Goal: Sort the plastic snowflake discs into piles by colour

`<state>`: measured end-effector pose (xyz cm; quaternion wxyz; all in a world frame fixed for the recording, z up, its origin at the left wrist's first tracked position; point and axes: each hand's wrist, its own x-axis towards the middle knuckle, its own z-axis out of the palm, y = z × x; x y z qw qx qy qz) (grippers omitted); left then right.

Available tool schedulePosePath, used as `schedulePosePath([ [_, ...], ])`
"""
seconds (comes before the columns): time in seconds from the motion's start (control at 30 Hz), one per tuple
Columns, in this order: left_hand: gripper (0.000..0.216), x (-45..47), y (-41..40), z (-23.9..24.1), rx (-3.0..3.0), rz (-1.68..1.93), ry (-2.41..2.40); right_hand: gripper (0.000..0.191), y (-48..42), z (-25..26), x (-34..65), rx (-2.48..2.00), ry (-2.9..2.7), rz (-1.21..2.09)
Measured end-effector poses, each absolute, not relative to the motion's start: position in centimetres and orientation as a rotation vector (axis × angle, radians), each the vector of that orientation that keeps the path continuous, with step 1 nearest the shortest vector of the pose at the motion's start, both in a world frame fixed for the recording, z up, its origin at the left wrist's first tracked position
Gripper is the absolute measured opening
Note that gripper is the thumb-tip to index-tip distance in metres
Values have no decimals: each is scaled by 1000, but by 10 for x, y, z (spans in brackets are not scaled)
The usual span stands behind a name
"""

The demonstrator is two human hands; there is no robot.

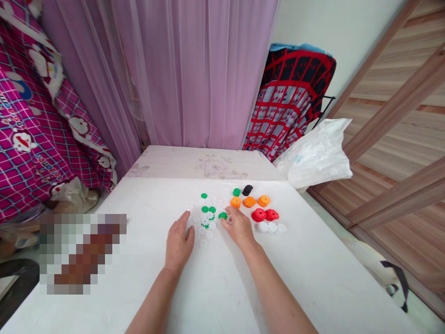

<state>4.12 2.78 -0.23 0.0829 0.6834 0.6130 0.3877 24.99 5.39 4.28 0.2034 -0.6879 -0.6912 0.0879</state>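
Observation:
My left hand (180, 241) rests at the left of a loose spread of white snowflake discs (203, 242), its thumb apart from the fingers and nothing in it. On the other side, my right hand (239, 228) has its thumb and fingertips closed at the edge of a green snowflake disc (223, 215). More green discs (205, 209) lie mixed among the white ones. Beyond the right hand sit sorted piles: orange discs (249, 202), red discs (259, 215), white discs (273, 227), black discs (247, 190) and a green pile (236, 192).
A white cloth covers the table (215, 297), with a flowered strip (215, 164) at its far end. A white plastic bag (316, 153) hangs by the right far corner. Purple curtains (201, 69) stand behind. A pixelated patch hides the left edge.

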Motion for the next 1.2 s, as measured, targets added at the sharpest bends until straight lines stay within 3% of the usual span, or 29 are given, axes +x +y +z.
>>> schedulePosePath([
  [0.3,43,42,26,-1,2027,1144,1814,34,122,93,292,-2183,-1849,84],
  [0.73,43,42,26,-2,2023,1161,1801,36,148,88,295,-2299,-1972,-23],
  [0.9,43,42,26,-2,2012,1147,1806,26,131,86,294,-2212,-1882,-26],
  [1.2,43,42,26,-3,2031,1148,1810,21,59,55,265,-2066,-1947,353],
])
